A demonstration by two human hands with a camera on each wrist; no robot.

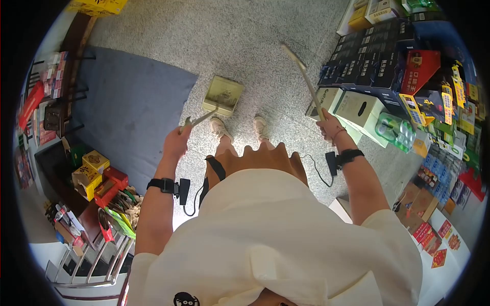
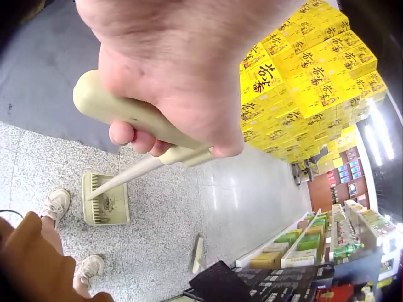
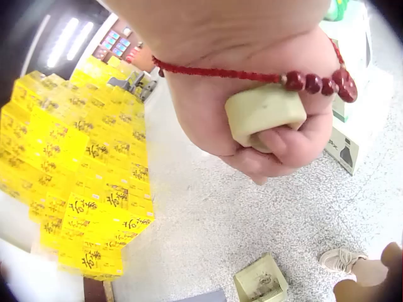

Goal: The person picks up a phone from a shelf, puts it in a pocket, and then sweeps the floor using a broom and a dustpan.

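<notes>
My left hand point(image 1: 176, 142) grips the thick pale handle point(image 2: 135, 117) of a long-handled dustpan, its fingers curled round it. The dustpan's pan point(image 1: 208, 106) rests on the floor just ahead of the feet, with comb teeth along one edge and some dark dirt inside. Out to the right, my right hand point(image 1: 331, 127) holds a pale broom point(image 1: 312, 92) near the top of its stick. The squared handle end point(image 3: 261, 113) pokes out of the fist in the right wrist view. The broom's head point(image 1: 293, 55) lies forward and right of the pan, apart from it.
A dark grey mat point(image 1: 132, 92) covers the floor at left. Stacked dark boxes point(image 1: 365, 58) and white cartons point(image 1: 357, 109) stand along the right, close to the broom stick. Yellow boxes point(image 2: 302, 75) are piled high farther ahead. Metal rails point(image 1: 109, 260) sit at lower left.
</notes>
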